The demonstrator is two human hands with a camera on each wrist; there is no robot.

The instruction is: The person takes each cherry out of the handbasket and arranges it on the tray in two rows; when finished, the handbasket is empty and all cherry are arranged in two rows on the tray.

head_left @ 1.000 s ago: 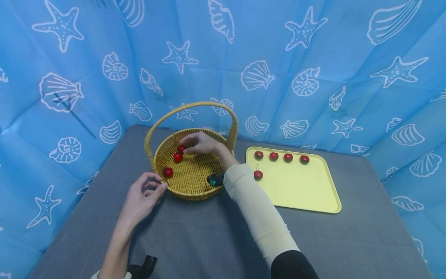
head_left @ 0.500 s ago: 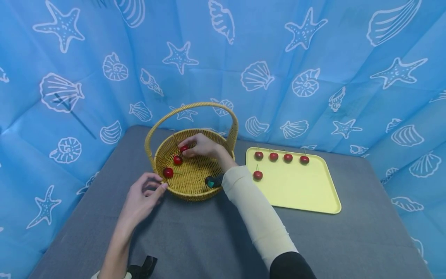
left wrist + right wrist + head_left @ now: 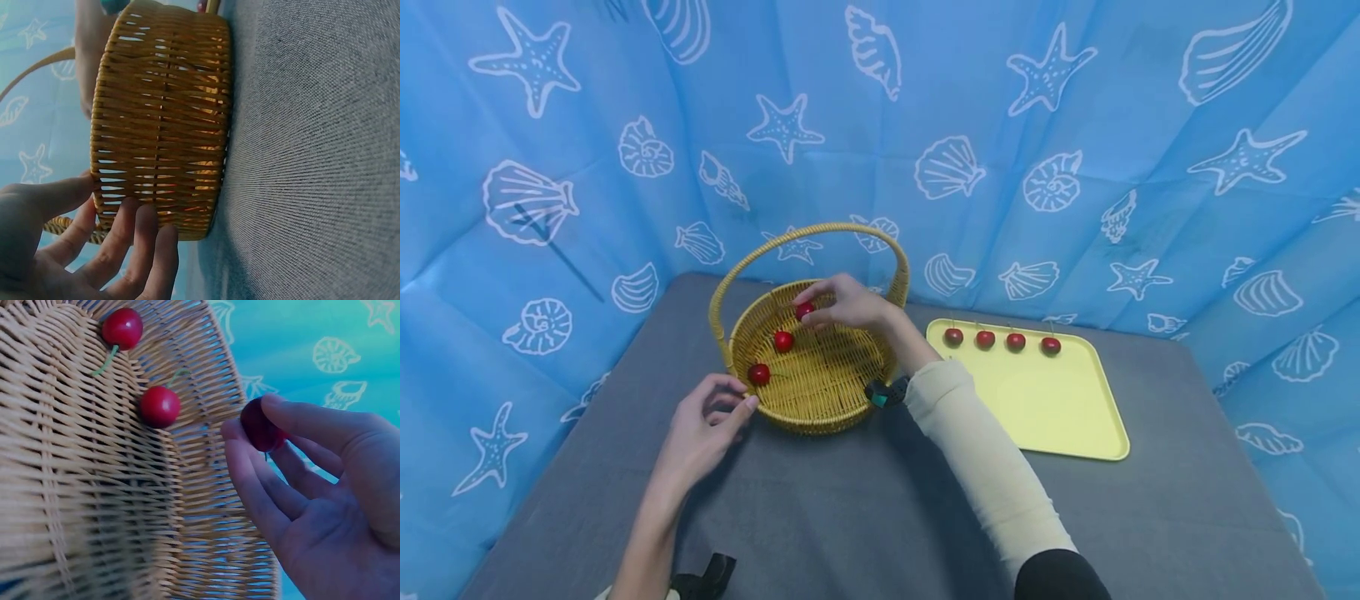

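My right hand pinches a dark red cherry between thumb and fingertips, over the back of the round wicker basket. Two more cherries lie inside the basket: one near the back left, the other by the left wall. Green stems show on both in the right wrist view. At the basket's front left, my left hand grips the rim. In the left wrist view its thumb is at the rim, with the other fingers bent against the woven outer side.
A yellow tray lies right of the basket, with several cherries in a row along its back edge. The tall handle arches over the basket. A blue shell-print curtain hangs behind the grey cloth-covered table.
My right hand has moved right and slightly back, carrying the cherry away from the other two. The right forearm now covers the tray's front cherry. My left hand keeps its place on the rim.
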